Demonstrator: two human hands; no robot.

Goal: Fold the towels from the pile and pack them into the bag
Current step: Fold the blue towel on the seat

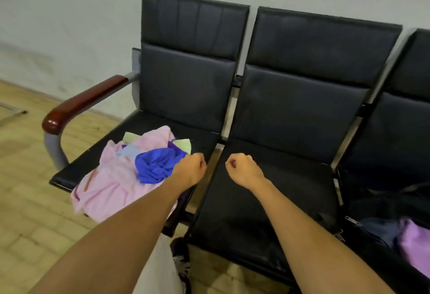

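two fists mid-frame: i see my left hand (pixel 189 168) and right hand (pixel 242 169) curled closed, holding nothing, over the bench (pixel 267 200); towel pile (pixel 121 172) lower left, bag (pixel 372 210) lower right; no readable writing.

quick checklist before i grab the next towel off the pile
1. Left hand free: ok, fingers curled, holding nothing.
2. Right hand free: ok, also a bare fist.
3. Pile within reach: ok, on the left seat right beside the left hand.
4. Top towel easy to take: ok, blue towel lies bunched on top.
5. Folding space: ok, middle seat is bare.
6. Bag open: ok, unzipped on the right seat, purple towel inside.
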